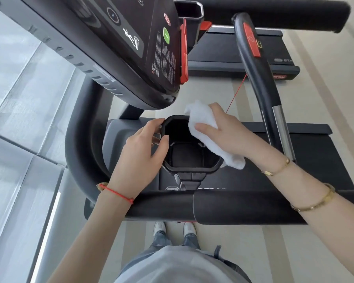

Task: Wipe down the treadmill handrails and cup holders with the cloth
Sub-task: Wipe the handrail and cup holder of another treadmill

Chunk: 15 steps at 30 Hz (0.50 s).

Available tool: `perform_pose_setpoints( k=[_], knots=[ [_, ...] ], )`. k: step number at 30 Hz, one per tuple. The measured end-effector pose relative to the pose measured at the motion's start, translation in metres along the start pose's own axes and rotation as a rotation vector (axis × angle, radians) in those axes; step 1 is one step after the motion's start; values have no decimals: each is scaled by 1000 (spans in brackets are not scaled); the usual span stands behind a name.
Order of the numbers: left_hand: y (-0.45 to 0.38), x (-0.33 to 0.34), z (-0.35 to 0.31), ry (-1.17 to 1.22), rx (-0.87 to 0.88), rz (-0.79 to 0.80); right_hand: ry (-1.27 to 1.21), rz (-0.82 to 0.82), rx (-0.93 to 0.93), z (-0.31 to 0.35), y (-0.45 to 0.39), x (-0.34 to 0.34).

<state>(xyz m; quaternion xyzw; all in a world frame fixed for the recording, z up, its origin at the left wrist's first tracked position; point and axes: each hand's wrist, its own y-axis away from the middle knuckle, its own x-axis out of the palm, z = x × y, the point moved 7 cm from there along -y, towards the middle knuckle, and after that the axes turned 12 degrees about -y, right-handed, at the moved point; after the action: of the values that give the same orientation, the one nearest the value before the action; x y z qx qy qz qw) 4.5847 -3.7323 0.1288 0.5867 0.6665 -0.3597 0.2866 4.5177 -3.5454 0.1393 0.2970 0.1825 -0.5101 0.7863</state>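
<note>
**Cloth at the rim of the cup holder**

From my feed, the biggest thing in view is the treadmill (307, 152), dark grey and black, its belt deck running off to the right. Its console (131, 48) tilts in from the upper left, black-faced with a green button, a red ring and a red strip down its edge. A thick padded handrail (223, 205) crosses the frame below the hands, matte black, and curves up around the left side. A second curved bar (255, 78) with a red tag and a chrome section descends on the right, and a thin red cord hangs beside it.

Between the handrail and the console sits the cup holder (190, 158), a deep black octagonal well with a ribbed rim, set in a grey housing.

I see the left hand (143, 154) gripping the cup holder's left rim, thumb hooked over the inner edge and fingers curled round the outside. A red string bracelet circles that wrist.

The right hand (225, 133) clamps the cloth (202, 119), thumb pressed on top and fingers wrapped behind it. The cloth is white, soft and bunched, draped over the right rim of the cup holder, with one end sticking up past the fingers and the other trailing below the palm. Gold bracelets sit on that forearm.
</note>
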Motion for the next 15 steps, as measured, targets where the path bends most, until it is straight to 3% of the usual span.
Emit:
perform_pose_setpoints(
  k=[6, 10, 15],
  knots=[
    [1, 0, -1, 9, 0, -4, 28, -28, -199, 4, 45, 3],
    [0, -1, -3, 13, 17, -3, 277, 83, -438, 24, 70, 19],
    [0, -2, -3, 16, 14, -6, 250, 209, -450, 40, 63, 26]
  ],
)
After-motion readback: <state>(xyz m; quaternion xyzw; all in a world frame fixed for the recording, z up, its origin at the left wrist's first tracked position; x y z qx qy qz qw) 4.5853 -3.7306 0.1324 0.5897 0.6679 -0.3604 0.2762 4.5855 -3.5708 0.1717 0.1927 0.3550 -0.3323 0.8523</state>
